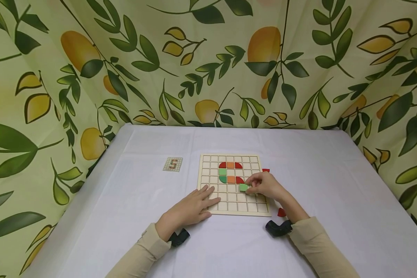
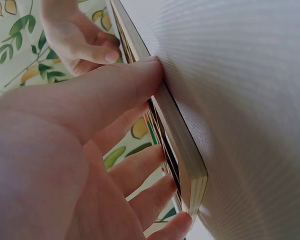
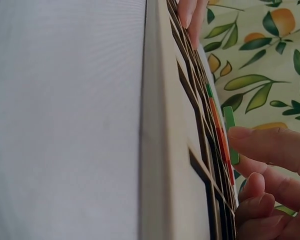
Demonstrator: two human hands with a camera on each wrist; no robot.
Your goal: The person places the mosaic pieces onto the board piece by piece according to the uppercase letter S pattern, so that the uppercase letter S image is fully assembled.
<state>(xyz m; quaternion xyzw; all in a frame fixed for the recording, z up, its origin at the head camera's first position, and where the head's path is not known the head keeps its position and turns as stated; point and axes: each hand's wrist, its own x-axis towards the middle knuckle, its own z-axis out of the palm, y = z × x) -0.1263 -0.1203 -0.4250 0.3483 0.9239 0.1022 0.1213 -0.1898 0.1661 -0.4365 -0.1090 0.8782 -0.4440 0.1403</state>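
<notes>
A wooden grid board [image 1: 229, 207] lies on the white table. Set in its cells are red quarter-round pieces [image 1: 238, 165], orange squares [image 1: 231, 179], a light green square [image 1: 222, 172] and a dark green quarter-round [image 1: 222, 179]. My right hand [image 1: 265, 186] pinches a light green square [image 1: 243, 187] between thumb and finger, just below the lower red piece; in the right wrist view that green piece [image 3: 231, 135] is raised off the board. My left hand [image 1: 191, 206] rests with spread fingers on the board's lower left, its thumb at the near edge.
A small pattern card [image 1: 172, 164] lies left of the board. One red piece [image 1: 266, 170] is by the board's right edge, and another [image 1: 281, 212] lies near its lower right corner, beside my right wrist. A leaf-patterned curtain [image 1: 208, 69] surrounds the table [image 1: 153, 143].
</notes>
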